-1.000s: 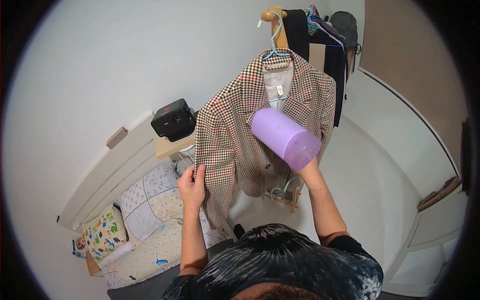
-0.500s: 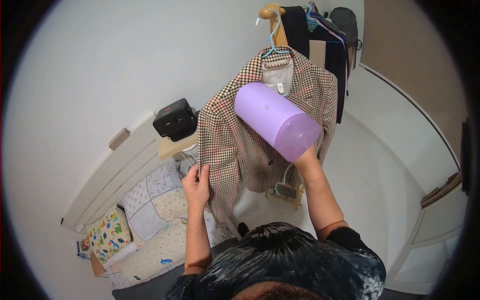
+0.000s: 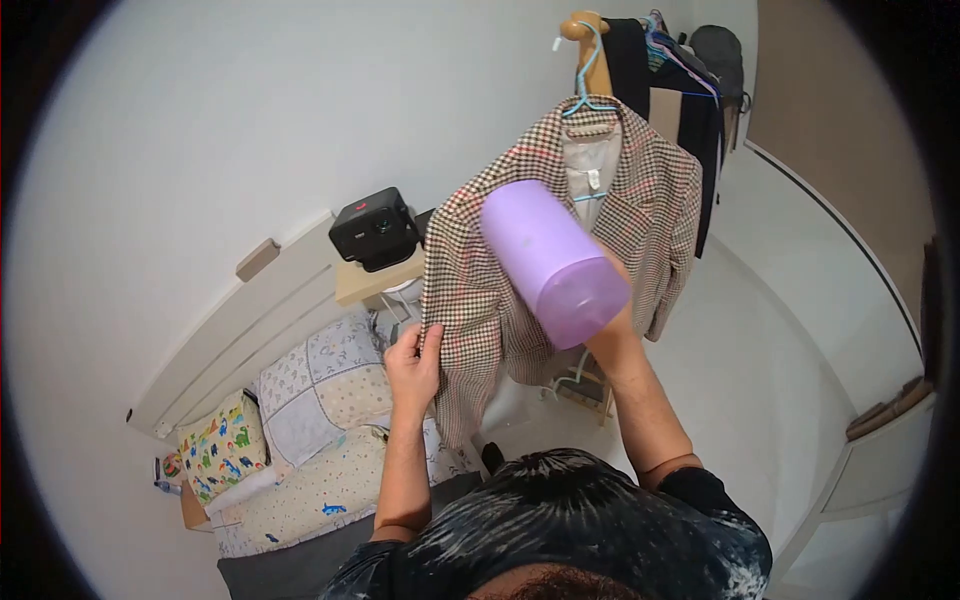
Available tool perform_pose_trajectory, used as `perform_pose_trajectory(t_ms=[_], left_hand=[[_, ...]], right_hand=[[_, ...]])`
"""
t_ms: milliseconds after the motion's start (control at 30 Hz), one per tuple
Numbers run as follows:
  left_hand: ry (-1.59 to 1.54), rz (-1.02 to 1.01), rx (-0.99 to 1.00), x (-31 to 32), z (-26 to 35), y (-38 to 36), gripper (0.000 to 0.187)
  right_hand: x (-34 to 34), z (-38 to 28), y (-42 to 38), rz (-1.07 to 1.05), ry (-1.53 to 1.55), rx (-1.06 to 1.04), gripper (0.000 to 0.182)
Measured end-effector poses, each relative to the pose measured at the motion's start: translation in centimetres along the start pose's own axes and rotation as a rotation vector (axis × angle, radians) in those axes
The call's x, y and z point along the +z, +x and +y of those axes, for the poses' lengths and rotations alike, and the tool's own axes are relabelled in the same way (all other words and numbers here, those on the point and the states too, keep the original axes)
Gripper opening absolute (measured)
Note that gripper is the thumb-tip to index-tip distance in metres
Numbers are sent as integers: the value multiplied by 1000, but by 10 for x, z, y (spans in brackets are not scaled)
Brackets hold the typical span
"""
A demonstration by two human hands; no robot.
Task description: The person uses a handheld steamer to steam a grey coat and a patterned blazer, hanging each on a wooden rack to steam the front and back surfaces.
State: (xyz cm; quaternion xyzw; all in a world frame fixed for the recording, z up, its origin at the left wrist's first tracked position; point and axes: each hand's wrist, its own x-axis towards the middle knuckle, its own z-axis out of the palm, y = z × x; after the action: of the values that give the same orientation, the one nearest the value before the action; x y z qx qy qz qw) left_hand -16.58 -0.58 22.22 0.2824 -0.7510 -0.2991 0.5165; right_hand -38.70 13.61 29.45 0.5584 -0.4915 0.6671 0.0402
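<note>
A checked blazer (image 3: 470, 270) in brown, cream and red hangs on a light blue hanger (image 3: 588, 75) from a wooden stand. My left hand (image 3: 413, 362) pinches the edge of its left-side sleeve, low down, thumb in front. In front of the blazer's chest, my right hand (image 3: 615, 330) grips a purple handheld garment steamer (image 3: 540, 235) with a translucent purple tank at the near end. The steamer's body hides most of those fingers and its far end, and overlaps the left-side lapel in this view.
Dark clothes (image 3: 628, 65) and a grey cap (image 3: 717, 55) hang behind on the stand. To the left, a black projector (image 3: 375, 230) sits on a small shelf (image 3: 360, 285). Below it is a bed with patterned pillows (image 3: 325, 370). A white cabinet (image 3: 830, 270) lines the right.
My right hand has moved the steamer leftward and slightly down across the blazer, and its tilt is steeper. My left hand keeps hold of the sleeve. The whole view has shifted slightly.
</note>
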Motion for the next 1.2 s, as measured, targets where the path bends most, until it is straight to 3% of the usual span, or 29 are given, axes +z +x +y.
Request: perform_pose_trajectory(t_ms=[100,167,267,467,600,667,800,867,967,1033,1200], left_hand=[[-18,13,2,-4,-9,-1,16],[-53,3,-3,-4,-7,-2,15],[-22,-24,-12,-5,-4,-2,15],[-27,-23,-15,-5,-3,-5,15],[-26,-40,-24,-8,0,-7,16],[-123,-49,-18,-4,0,-10,20],[-20,-191,-79,-5,1,-19,23],[59,-182,-74,-5,-4,-23,24],[121,-178,-58,-11,-17,-25,19],[145,-180,-70,-14,-24,-31,14],[-28,-192,-273,-14,-21,-35,15]], right_hand=[[0,-3,3,99,-9,126,33],[-3,-12,7,77,-294,-27,29],[4,-14,-4,11,-32,135,26],[13,-5,-10,-22,-178,-64,25],[6,-11,-5,69,-172,41,27],[3,-4,-3,30,-308,-63,30],[15,-3,-17,-25,-251,-9,29],[25,4,-30,-178,-38,122,27],[37,11,-40,-182,-217,-21,26],[36,9,-37,-180,-188,40,27],[25,10,-23,-51,-105,121,27]])
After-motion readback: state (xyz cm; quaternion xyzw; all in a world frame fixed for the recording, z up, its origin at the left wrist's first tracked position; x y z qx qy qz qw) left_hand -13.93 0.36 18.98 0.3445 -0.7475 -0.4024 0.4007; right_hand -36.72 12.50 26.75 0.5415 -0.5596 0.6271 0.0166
